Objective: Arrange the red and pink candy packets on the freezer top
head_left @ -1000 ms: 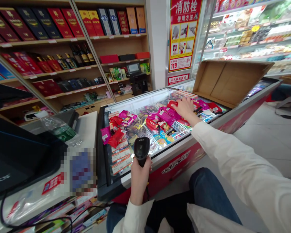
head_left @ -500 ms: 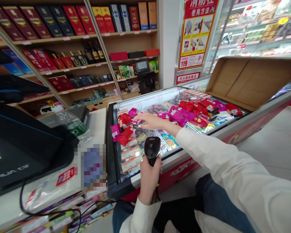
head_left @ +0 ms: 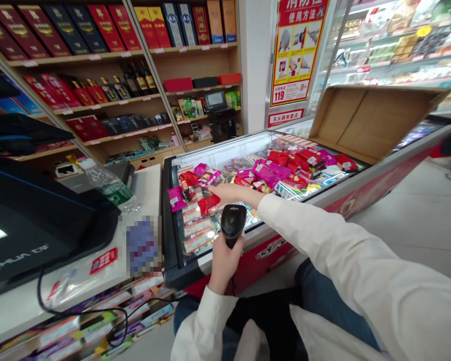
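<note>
My left hand (head_left: 225, 260) is wrapped round the handle of a black barcode scanner (head_left: 233, 220), held upright over the near edge of the freezer. Stretched out beyond it, my right hand (head_left: 229, 194) has its fingers closed on the near edge of a red snack packet (head_left: 208, 204); the fingertips are partly hidden. Just left lie a purple packet (head_left: 177, 199) and a few red ones (head_left: 189, 178) on the glass top. A larger heap of red and magenta packets (head_left: 272, 172) spreads to the right of the hand.
The glass-topped chest freezer (head_left: 206, 273) stands before me, with an open cardboard box (head_left: 361, 123) at its far right. On the left counter (head_left: 148, 185) are a black monitor (head_left: 33, 220) and a plastic bottle (head_left: 113, 188). A black cable (head_left: 86, 313) hangs over the counter's front.
My right hand has come down onto a red packet and drawn it slightly right, away from the small left group. The scanner stays in my left hand. The view has shifted slightly.
</note>
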The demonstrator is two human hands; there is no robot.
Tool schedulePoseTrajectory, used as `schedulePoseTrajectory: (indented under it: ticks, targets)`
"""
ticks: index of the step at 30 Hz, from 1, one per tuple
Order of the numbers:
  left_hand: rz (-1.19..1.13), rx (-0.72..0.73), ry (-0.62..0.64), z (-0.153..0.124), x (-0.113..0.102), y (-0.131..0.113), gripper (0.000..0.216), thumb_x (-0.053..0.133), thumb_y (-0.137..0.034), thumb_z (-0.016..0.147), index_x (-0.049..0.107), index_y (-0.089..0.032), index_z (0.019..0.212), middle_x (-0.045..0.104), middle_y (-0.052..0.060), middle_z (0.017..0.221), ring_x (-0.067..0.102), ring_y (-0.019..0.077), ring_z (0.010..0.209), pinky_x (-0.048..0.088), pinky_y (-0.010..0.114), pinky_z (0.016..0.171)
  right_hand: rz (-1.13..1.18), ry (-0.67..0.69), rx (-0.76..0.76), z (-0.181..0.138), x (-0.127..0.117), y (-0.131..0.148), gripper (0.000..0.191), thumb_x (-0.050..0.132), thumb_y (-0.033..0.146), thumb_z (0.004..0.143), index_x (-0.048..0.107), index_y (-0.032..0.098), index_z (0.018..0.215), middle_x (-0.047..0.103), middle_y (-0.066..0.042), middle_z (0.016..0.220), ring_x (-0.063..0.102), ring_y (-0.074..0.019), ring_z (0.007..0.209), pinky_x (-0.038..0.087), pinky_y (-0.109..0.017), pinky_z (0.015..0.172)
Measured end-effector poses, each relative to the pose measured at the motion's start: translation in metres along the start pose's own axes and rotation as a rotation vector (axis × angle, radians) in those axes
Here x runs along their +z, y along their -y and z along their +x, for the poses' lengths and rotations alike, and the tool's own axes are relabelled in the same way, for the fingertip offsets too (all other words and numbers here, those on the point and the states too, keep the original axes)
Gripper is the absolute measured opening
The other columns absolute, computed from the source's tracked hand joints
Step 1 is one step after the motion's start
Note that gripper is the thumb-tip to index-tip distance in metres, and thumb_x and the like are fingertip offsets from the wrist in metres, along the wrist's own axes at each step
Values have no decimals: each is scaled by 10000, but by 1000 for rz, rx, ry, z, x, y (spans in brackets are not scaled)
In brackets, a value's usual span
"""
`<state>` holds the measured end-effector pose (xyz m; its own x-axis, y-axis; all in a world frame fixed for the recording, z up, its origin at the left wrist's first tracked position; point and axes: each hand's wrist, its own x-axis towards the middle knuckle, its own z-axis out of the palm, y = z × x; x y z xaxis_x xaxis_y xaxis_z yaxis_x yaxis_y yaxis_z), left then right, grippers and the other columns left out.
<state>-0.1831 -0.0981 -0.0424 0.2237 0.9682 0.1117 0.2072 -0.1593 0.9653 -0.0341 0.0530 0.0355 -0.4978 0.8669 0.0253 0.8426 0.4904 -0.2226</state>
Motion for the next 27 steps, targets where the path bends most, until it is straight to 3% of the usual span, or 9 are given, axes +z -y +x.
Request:
schedulePoseTrajectory:
  ticks: [2,4,8,11,13,17,20,23,27]
  targets:
    - [34,37,-19,-2,2,2,237,746,-448,824,648,-235,790,670,19,614,693,250,638,508,330,663,30,5,93,-22,-4,-1,486,883,259,838,659,176,1261,805,-162,1163,777,-327,1015,555,-330,817]
    - [70,82,-46,-8,5,4,221,761,-427,809,655,-233,812,702,32,670,720,265,715,522,340,711,151,-103,166,-45,-6,-6,538,892,257,809,653,176,1283,813,-146,1155,777,-323,1033,557,-335,848]
    - [58,92,-21,-29,21,9,237,750,-427,834,662,-219,901,738,47,723,749,284,771,542,359,749,800,-494,303,-104,1,-24,497,835,244,802,680,182,1270,818,-84,1081,760,-232,893,593,-325,796]
    - [26,53,37,-45,40,9,240,753,-422,838,667,-213,918,739,50,709,770,299,793,559,368,760,1307,-636,420,-153,13,-36,284,796,319,808,719,190,1048,777,-33,832,658,-151,624,577,-276,612]
    - [-3,29,69,-53,52,6,232,753,-411,837,675,-211,925,747,55,717,778,302,801,567,373,770,1469,-706,511,-181,23,-38,320,824,384,777,701,195,1005,736,-4,723,590,-124,520,510,-238,492]
    - [-38,16,136,-64,70,2,237,768,-404,828,690,-206,930,770,74,767,784,303,822,578,383,801,1463,-820,612,-220,45,-32,495,908,501,711,655,224,1034,690,44,636,427,-83,378,300,-209,346]
    - [-36,17,161,-69,78,0,239,782,-405,809,700,-208,915,776,77,795,784,302,847,578,380,826,1344,-946,674,-236,56,-29,546,922,572,696,658,237,1037,701,39,659,373,-77,376,251,-229,342]
    - [-50,-21,211,-71,84,-3,234,775,-400,811,706,-214,935,754,56,738,781,299,831,576,367,793,1261,-1033,715,-246,61,-32,524,875,629,721,688,238,1015,723,2,698,448,-119,430,290,-263,365]
    - [-84,-74,227,-66,93,-6,241,806,-387,773,713,-222,922,736,40,690,771,289,775,569,343,731,1229,-1080,708,-250,63,-43,513,847,638,727,695,246,1021,774,-35,808,680,-218,655,460,-283,470]
